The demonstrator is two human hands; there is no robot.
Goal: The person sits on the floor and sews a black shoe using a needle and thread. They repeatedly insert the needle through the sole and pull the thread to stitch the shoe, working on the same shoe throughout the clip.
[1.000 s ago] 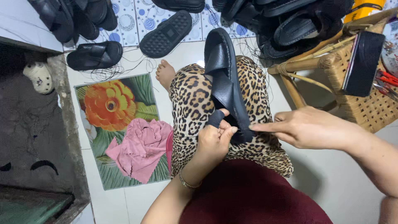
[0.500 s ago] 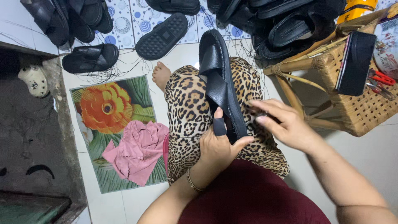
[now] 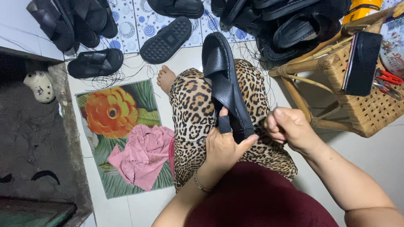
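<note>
A black cross-strap sandal [image 3: 225, 84] lies lengthwise on my lap, over leopard-print trousers [image 3: 191, 109]. My left hand [image 3: 225, 147] grips its heel end, the thumb wrapped in dark tape and pressed on the insole. My right hand [image 3: 288, 128] is closed just to the right of the sandal's heel edge, its fingers pinched together on something too thin to make out. My bare foot [image 3: 166, 77] shows beyond the knee.
Several black sandals [image 3: 168, 40] lie on the tiled floor and in a pile [image 3: 277, 21] ahead. A wicker stool [image 3: 362, 96] at right carries a black block [image 3: 362, 63] and red-handled scissors [image 3: 389, 77]. A pink cloth [image 3: 143, 153] sits on a flower-print mat [image 3: 111, 113].
My right hand has pulled away from the sandal's heel toward the right and closed into a pinch. The left hand keeps its hold on the heel.
</note>
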